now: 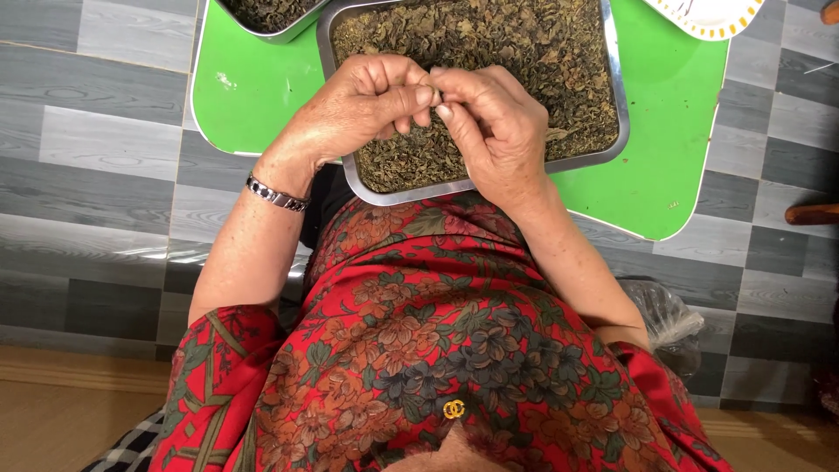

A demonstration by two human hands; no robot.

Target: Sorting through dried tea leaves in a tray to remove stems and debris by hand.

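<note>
Left hand (367,100): wrist bent, fingers curled, thumb and forefinger pinched on a small leaf bit (431,85) too tiny to tell its axis or heading. Right hand (494,122): fingertips pressed against the left's, pinching the same bit. Both hover over the steel tray (614,105) of dried leaves (524,44), tray's long axis 9-to-3. Second tray (288,31) at 11 o'clock; white plate (708,19) at 1 o'clock.

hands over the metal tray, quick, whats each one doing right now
Left hand: fingers pinched shut on a small dried leaf piece.
Right hand: pinched on the same piece.
</note>
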